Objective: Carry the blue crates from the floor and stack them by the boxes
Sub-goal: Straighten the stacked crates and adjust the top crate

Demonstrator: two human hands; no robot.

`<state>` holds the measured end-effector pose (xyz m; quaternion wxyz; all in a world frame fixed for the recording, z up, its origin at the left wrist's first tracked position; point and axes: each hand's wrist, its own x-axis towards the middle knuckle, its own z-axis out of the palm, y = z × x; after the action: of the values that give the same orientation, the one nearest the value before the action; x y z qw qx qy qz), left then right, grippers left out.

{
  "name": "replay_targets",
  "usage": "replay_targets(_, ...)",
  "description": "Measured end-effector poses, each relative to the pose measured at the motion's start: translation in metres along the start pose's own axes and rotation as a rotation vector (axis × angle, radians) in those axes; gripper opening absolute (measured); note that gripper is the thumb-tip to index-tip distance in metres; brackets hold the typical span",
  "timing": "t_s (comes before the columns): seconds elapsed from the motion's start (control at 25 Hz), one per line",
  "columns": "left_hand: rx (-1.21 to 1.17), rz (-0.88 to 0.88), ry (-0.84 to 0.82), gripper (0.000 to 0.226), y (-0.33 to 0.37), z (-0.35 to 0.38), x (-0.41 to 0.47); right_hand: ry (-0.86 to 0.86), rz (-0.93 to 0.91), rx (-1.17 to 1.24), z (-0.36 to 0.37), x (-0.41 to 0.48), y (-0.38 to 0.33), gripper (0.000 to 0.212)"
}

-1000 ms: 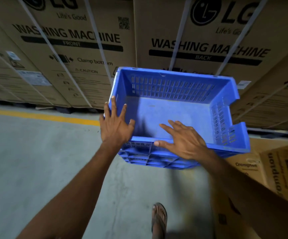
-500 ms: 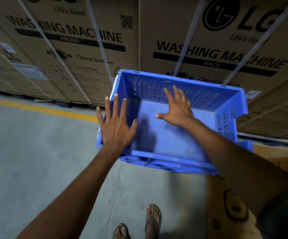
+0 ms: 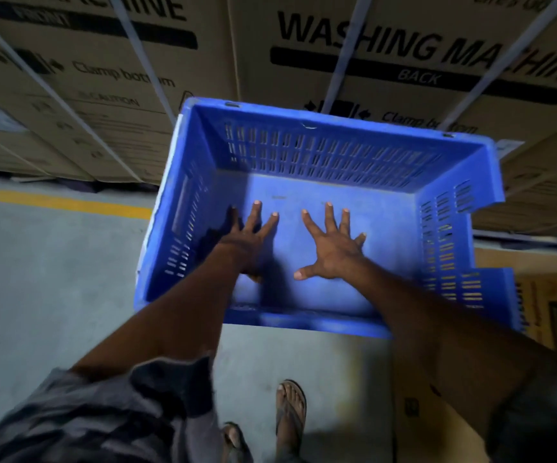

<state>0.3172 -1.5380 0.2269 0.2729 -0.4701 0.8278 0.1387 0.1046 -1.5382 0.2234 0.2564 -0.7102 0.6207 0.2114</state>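
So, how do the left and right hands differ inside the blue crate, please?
The left hand lies shadowed near the left wall of the blue crate; the right hand sits nearer the middle, better lit. The right thumb sticks out plainly; the left thumb is mostly hidden. Both lie flat, fingers spread.

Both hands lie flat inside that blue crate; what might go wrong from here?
The left hand and right hand press flat inside the blue slotted plastic crate, gripping nothing, so it might tip or slide. The sandalled foot below its near edge could then be hit.
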Motion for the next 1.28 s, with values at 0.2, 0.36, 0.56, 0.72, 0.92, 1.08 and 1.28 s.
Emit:
replay_targets(0.2, -0.074, -0.079, -0.011, 0.142, -0.008, 0.02, 0.015, 0.001, 0.026, -0.042, -0.002, 0.002, -0.002, 0.142)
replay_targets(0.36, -0.226, -0.102, -0.181, 0.149, -0.013, 0.001, 0.016, -0.069, 0.026, -0.024, -0.014, -0.002, -0.006, 0.137)
replay_targets(0.56, -0.101, -0.284, 0.516, 0.074, -0.027, -0.075, -0.077, 0.244, -0.063, 0.326, -0.077, -0.078, -0.026, 0.06)
replay_targets(0.72, -0.168, -0.611, 0.659, 0.062, -0.032, -0.059, -0.166, 0.509, -0.075, 0.142, -0.039, -0.18, -0.072, 0.059)
replay_targets(0.92, -0.595, -0.612, 0.59, 0.046, -0.024, -0.035, -0.178, 0.526, 0.07, -0.094, -0.031, -0.178, -0.096, 0.044)
replay_targets(1.08, -0.606, -0.622, 0.621, 0.039, -0.023, -0.034, -0.178, 0.509, 0.096, -0.095, -0.026, -0.179, -0.096, 0.044)
replay_targets(1.28, -0.59, -0.598, 0.616, 0.03, -0.027, -0.033, -0.176, 0.682, 0.13, -0.06, -0.021, -0.176, -0.095, 0.056)
